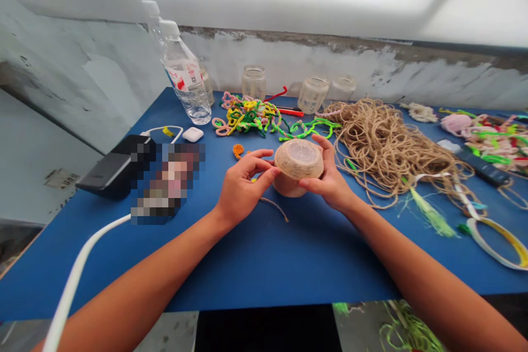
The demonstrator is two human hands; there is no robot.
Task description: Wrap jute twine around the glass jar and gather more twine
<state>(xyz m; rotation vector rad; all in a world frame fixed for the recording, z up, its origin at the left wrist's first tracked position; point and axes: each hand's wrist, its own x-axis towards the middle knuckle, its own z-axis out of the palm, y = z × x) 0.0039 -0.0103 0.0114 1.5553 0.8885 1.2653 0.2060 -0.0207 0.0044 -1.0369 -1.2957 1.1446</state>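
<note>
Bare forearms (160, 269) and a thick white cable (82, 264) come nearest the camera, over the blue tabletop (289, 264). Between the hands is a small, round jar wrapped in tan twine (297, 171), its base tipped upward. The right hand (332, 182) grips it, thumb on the near side, fingers curled behind. The left hand (243, 182) brings thumb and fingertips together against its left edge; whether they pinch a strand, I cannot tell. The visible side looks fully covered; the pale, round base centre (303, 149) appears bare. A loose tan twine end (278, 209) lies below. Behind, clear glass jars (254, 83) stand unwrapped.
</note>
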